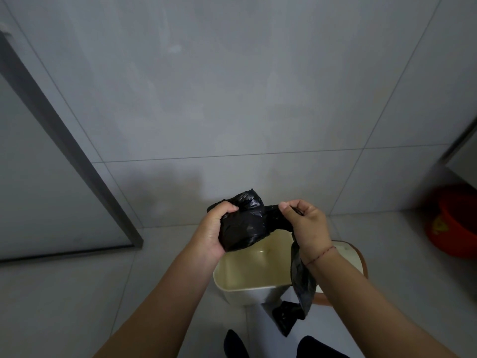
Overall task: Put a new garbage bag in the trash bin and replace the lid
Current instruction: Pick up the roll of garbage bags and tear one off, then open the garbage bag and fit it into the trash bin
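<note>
— So what was nearest the camera?

— Two dark shoes (273,344) at the bottom edge, with both bare forearms reaching out above them. A loose tail of black bag (300,277) hung below the right wrist, down past the near rim of the bin (247,288).

— And the bin itself?

— It stood open on the floor (64,293) directly beneath the grip, cream inside, no liner in it. A white, brown-edged piece (353,257) lay just behind the right forearm, touching the bin's right side; I couldn't tell whether that was the lid.

— How were the hands?

— The left hand (214,228) was wrapped firmly around a bunched roll (242,223) of black bags, thumb on top. The right hand (307,226) was curled shut, pinching the bag's top edge between thumb and fingers. A short taut strip of plastic ran between the two hands, which were held close together above the bin. A thin red string (321,255) circled the right wrist.

— Anything beyond?

— A red basin (454,226) well off to the right of the grip, a dark door frame (64,140) far to the left, and a grey tiled wall (232,73) behind.
</note>
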{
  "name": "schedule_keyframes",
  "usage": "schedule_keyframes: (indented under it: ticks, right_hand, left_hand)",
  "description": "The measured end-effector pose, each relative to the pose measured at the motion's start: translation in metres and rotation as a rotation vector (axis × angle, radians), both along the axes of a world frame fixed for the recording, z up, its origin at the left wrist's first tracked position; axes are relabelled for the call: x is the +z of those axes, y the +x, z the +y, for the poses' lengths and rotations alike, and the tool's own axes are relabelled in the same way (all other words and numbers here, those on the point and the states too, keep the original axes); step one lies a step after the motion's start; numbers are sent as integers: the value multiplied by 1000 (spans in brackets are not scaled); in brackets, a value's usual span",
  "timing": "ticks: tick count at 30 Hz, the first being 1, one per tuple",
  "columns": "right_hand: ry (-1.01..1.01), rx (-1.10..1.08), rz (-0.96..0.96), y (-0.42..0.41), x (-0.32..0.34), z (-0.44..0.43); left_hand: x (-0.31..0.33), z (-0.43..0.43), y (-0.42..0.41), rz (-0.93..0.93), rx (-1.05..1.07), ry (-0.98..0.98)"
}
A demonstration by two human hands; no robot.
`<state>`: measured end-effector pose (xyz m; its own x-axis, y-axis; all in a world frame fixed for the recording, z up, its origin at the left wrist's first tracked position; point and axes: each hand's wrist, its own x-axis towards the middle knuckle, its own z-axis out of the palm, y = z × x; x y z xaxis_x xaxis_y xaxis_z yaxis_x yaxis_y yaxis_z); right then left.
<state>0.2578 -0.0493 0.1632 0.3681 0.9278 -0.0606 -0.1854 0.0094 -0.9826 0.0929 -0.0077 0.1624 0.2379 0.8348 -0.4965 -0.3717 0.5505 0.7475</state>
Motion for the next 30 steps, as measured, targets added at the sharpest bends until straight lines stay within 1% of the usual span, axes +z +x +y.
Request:
schedule_keyframes:
  ticks: [4, 6, 7, 8, 9, 10, 12, 14, 17, 18, 20, 23, 26, 30]
  right_hand:
    - [-48, -71, -16, 0, 5, -1]
    - [-80, -250, -10, 22, 8, 0]
    - [-91, -337, 1, 36, 9, -1]
    - [-86, -369, 17, 45, 8, -5]
    - [-71, -350, 11, 47, 7, -6]
    - [-79, -304, -27, 45, 2, -6]
    - [-113, -220, -150, 36, -7, -6]
    - [-89, -178, -203, 29, -6, -3]
    - [-54, -106, -240, 26, -9, 3]
    - [-58, -52, -265, 22, -11, 6]
    - [-73, 60, -345, 10, -14, 14]
    - [-98, 197, -438, -6, -16, 28]
    - [-131, 292, -470, -18, -23, 40]
    - [-177, 347, -488, -21, -34, 54]
  left_hand:
    - [2, -3, 3, -7, -9, 5]
    - [-1, 1, -15, -14, 57, 43]
    - [-2, 5, -30, -60, 99, 58]
    - [-4, 8, -46, -110, 145, 56]
    - [-5, 13, -58, -102, 182, 46]
    - [-8, 18, -65, -49, 191, 27]
    - [-17, 23, -68, 95, 142, -11]
    - [-28, 26, -73, 161, 145, -18]
    - [-54, 34, -88, 238, 252, 125]
    - [-63, 36, -92, 307, 267, 171]
    - [-81, 38, -95, 522, 288, 183]
    - [-113, 36, -100, 791, 205, 240]
    - [-151, 34, -102, 993, 74, 223]
    - [-189, 35, -100, 1165, -63, 292]
